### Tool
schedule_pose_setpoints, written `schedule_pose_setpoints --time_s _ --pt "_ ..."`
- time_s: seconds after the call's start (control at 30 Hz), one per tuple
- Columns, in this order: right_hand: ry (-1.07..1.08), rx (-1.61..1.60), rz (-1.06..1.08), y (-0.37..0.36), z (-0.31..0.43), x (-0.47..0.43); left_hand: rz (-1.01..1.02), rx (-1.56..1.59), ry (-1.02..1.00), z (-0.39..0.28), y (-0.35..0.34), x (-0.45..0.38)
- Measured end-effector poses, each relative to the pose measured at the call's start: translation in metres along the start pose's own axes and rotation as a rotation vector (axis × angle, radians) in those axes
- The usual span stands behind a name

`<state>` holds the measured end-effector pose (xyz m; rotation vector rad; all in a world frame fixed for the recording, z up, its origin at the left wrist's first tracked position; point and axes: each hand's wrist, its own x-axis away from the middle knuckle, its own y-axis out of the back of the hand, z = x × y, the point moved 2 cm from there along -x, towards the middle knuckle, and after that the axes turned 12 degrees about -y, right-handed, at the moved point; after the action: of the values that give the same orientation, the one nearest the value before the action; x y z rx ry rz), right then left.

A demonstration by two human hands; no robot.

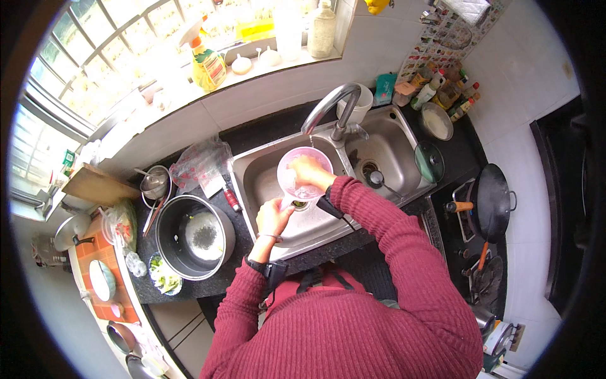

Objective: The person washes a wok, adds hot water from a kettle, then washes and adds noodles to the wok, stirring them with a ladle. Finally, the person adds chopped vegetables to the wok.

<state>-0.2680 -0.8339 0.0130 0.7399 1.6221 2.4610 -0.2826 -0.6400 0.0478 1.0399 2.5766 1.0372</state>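
Observation:
My left hand [273, 219] grips the handle of a pink plastic water scoop [325, 160] over the left basin of a stainless steel double sink [258, 177]. Inside the scoop's bowl is my right hand [307, 171], its fingers partly hidden and blurred; whether they hold anything does not show. A thin stream of water falls from the curved chrome faucet [326, 102] toward the scoop. Below the scoop, part of the basin's drain [300, 204] is visible. In the right basin a long-handled utensil [391, 191] rests with its round head by the drain.
Left of the sink stand a large metal pot [163, 237], a plate of chopped greens [165, 279] and a red-handled knife or peeler [231, 199]. A plastic bag [201, 158] lies behind them. A glass lid [429, 162] leans at the right basin; a wok [492, 203] sits on the stove.

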Motion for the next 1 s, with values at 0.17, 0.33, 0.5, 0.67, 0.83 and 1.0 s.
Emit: schedule_pose_setpoints --time_s 0.17,0.33,0.5,0.67,0.83,1.0 --pt "0.059 -0.089 -0.032 0.037 -0.009 0.003 0.029 0.001 0.032 0.000 -0.001 -0.004" --pt "0.147 -0.101 -0.029 0.056 -0.005 0.023 -0.010 0.037 0.038 0.000 -0.002 -0.011" --pt "0.110 -0.123 -0.129 0.076 -0.004 0.041 0.013 0.027 0.047 0.000 -0.003 -0.016" --pt "0.057 -0.153 -0.312 0.072 0.003 0.044 0.008 0.026 0.054 0.003 -0.002 -0.016" --pt "0.142 -0.007 -0.570 0.043 0.010 0.045 0.013 0.033 0.049 0.005 -0.004 -0.018" --pt "0.006 -0.422 -0.413 0.036 -0.006 0.038 0.024 0.035 0.053 0.011 -0.002 -0.018"
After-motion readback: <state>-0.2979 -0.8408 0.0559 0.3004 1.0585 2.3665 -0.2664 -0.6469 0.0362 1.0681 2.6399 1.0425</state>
